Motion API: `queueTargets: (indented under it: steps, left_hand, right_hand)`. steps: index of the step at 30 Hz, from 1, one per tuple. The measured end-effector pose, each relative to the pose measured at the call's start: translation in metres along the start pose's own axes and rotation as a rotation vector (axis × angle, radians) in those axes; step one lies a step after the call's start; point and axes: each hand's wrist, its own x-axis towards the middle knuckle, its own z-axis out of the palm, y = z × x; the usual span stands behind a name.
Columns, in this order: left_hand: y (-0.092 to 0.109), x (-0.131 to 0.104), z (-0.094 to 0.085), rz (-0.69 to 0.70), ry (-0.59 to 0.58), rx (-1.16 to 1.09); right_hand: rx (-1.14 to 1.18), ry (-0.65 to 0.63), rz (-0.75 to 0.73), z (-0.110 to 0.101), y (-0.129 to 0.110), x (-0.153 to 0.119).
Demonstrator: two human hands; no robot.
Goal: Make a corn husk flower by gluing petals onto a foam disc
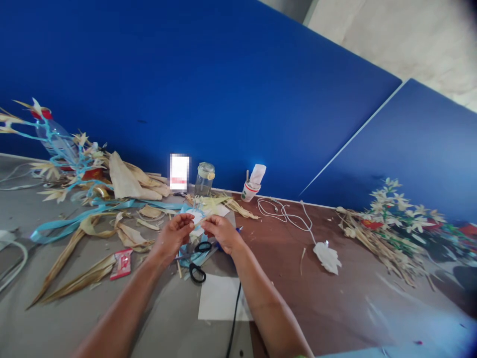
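Observation:
Fingertips pinched, my left hand [174,237] and my right hand [224,233] meet close together above the tabletop. Between them runs a thin pale strip [197,222], too small to make out clearly. Just below the hands lie scissors [191,272] with black handles, their blades partly hidden by my left hand. Light blue ribbon and pale scraps lie under and behind my fingers. A sheet of white paper [216,298] rests between my forearms, and a dark cable [235,313] crosses it.
Dried husks [128,179], blue ribbon [74,223] and a red packet [121,263] cover the left side. A lidded jar [203,185] and a paper cup [249,192] stand by the blue partition [223,89]. White cable [285,215] and artificial flowers [398,204] lie right.

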Motion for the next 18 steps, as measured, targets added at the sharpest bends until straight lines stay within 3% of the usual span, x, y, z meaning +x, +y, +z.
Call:
queueTargets:
  steps: [4, 11, 18]
  left_hand:
    - [0.000, -0.002, 0.003, 0.009, -0.007, 0.020]
    - [0.003, -0.004, 0.004, 0.010, -0.019, -0.058]
    - [0.005, -0.007, 0.009, -0.001, 0.026, -0.089]
  right_hand:
    - [0.118, 0.049, -0.046, 0.012, 0.005, 0.003]
    - [-0.016, 0.089, -0.033, 0.003, 0.009, 0.006]
    - [0.008, 0.067, -0.103, 0.017, 0.006, 0.001]
